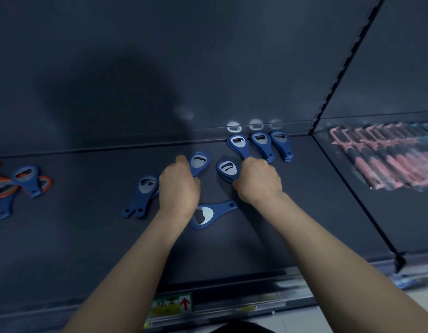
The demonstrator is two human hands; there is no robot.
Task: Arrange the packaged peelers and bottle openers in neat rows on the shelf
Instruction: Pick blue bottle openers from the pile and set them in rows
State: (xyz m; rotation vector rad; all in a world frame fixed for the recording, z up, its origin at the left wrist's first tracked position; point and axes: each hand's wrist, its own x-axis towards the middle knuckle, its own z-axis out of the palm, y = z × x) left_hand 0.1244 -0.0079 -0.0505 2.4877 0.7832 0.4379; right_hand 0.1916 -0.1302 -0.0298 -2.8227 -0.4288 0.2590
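Blue bottle openers lie scattered on the dark shelf (88,236). My left hand (179,186) grips the handle of one blue opener (199,162) whose head points to the back. My right hand (257,181) curls around the handles of a blue opener stack (228,170) and touches the handle of the opener (238,144) at the back wall. Two more opener stacks (261,140) (280,139) stand in a row beside that one. A lone opener (205,216) lies sideways between my wrists. Another blue pair (145,188) lies left of my left hand.
At the far left lies a jumble of orange and blue openers (18,183). On the neighbouring shelf to the right, behind a slotted upright (338,68), packaged pink peelers (388,159) lie in rows. A price-label strip (179,304) runs along the shelf's front edge.
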